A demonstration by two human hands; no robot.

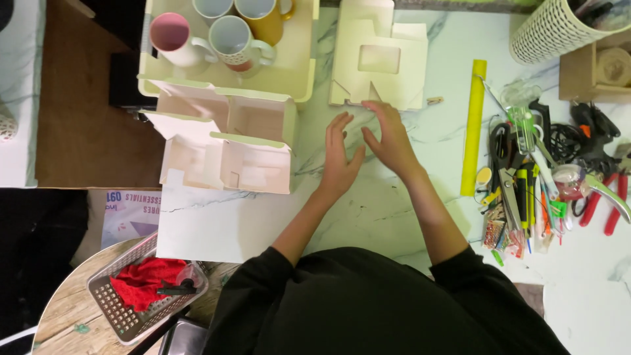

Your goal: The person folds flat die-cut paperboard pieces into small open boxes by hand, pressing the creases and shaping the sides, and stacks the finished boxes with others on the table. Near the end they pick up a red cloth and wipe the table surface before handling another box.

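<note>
The marble-patterned table (407,217) spreads under me, and at 12 o'clock lies the flat die-cut cardboard box blank (378,59), its near edge just at my fingertips. At 10 o'clock stand the folded cardboard boxes (223,141), and beyond them the cream tray (292,75) of mugs (233,41). At 3 o'clock a yellow ruler (473,125) borders the heap of scissors, pens and pliers (545,177). My right hand (389,139) is open, fingers spread, touching the blank's edge; my left hand (340,161) is open and flat on the table, holding nothing. Pulling the blank carelessly could, I judge, crease its thin flaps or nudge the tray. Bare room lies between my arms and toward 6 o'clock; the table's left edge at 8 o'clock is close
</note>
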